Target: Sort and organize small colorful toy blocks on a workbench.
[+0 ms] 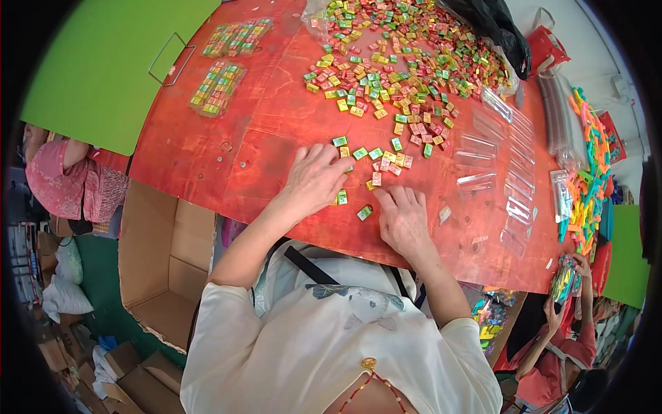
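Small box-shaped pieces in green, yellow and pink lie loose in front of me on the red table. My left hand (318, 178) rests palm down beside them, fingers apart, its fingertips next to a few pieces. A green piece (342, 197) sits just beside its thumb side, and another green piece (364, 212) lies between my two hands. My right hand (405, 221) is lowered to the table with bent, slightly parted fingers. Its index fingertip is close to a yellow piece (370, 185); I see nothing held. A cluster of pink pieces (385, 164) lies just beyond both hands.
A large heap of the same pieces (414, 52) covers the far table. Filled clear packs (218, 88) lie at left, empty clear plastic trays (477, 153) at right. A cardboard box (162, 255) stands below the left edge. Other people sit at both sides.
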The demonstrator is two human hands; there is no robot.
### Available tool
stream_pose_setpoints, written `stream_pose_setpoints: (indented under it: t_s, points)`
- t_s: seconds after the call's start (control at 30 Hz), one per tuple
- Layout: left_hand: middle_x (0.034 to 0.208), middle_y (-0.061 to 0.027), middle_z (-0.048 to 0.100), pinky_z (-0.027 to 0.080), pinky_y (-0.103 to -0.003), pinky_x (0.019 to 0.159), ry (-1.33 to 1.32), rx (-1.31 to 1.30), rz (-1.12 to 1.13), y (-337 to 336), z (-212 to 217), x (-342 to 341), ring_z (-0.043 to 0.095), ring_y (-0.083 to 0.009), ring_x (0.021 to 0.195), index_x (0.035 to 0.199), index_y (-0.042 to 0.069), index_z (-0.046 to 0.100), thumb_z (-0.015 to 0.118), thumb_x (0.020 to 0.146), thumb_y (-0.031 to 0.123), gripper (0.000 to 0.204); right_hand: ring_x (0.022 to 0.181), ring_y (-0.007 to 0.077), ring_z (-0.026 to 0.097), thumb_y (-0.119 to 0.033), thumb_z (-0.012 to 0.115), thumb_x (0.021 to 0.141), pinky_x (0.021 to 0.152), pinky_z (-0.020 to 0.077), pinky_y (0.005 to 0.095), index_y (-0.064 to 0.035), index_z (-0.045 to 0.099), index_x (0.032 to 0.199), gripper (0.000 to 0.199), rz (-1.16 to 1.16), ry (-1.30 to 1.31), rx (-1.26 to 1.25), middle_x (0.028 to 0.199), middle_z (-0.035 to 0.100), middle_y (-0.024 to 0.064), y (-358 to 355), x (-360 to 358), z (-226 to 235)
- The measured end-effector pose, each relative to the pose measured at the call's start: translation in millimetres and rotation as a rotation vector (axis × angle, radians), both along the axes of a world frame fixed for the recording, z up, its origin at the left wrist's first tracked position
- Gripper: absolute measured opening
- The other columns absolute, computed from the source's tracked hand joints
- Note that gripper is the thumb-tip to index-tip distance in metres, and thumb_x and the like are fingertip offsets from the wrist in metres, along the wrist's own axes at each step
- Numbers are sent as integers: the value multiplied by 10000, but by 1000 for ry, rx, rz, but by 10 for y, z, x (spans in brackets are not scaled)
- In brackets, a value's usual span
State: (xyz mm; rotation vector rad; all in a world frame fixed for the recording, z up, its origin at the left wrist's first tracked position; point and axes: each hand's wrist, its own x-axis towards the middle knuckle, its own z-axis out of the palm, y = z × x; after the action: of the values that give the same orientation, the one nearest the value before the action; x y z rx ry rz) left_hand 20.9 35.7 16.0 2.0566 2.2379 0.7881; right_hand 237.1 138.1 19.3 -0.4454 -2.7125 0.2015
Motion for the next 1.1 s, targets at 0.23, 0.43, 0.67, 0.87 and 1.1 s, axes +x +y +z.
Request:
stream_pose_setpoints:
  t_s: [0.23, 0.43, 0.67, 0.87, 1.1]
  points:
    - [1025, -97, 614, 372, -463, 916, 85, -93, -48, 236, -13, 306, 565, -271, 1059, 1023, 104, 702, 759, 801, 288, 294, 910, 281, 612, -104, 689, 873, 789, 436, 416, -66, 661, 1102, 234, -100, 74, -103, 994, 638, 87, 216, -239, -164]
    - [998, -91, 592, 355, -472, 933, 140, -53, -94, 297, -46, 406, 555, -272, 1036, 986, 92, 689, 756, 774, 269, 284, 886, 269, 600, -96, 692, 864, 792, 439, 414, -80, 668, 1090, 228, -159, 136, -159, 960, 611, 79, 205, 169, -262]
    - [968, -70, 603, 361, -459, 935, 18, 34, 64, 80, 20, 118, 586, -260, 1004, 927, 108, 664, 700, 849, 214, 136, 913, 274, 601, -55, 702, 852, 794, 443, 407, -83, 667, 1091, 243, -80, 52, -123, 997, 626, 80, 88, 51, -232]
    - [892, -96, 603, 362, -466, 884, -23, -140, 331, -644, 89, -20, 588, -292, 905, 877, 87, 642, 685, 860, 224, 145, 946, 263, 600, -59, 690, 859, 821, 427, 390, -84, 669, 1098, 241, 40, 21, -181, 1009, 619, 79, 29, -233, -200]
    - [865, -101, 583, 356, -496, 897, 83, -145, 292, -696, -1, 227, 567, -286, 898, 838, 82, 673, 708, 873, 310, 234, 987, 274, 598, -165, 718, 846, 846, 425, 405, -65, 663, 1139, 314, 109, 20, -278, 1061, 611, 95, -24, -120, 27]
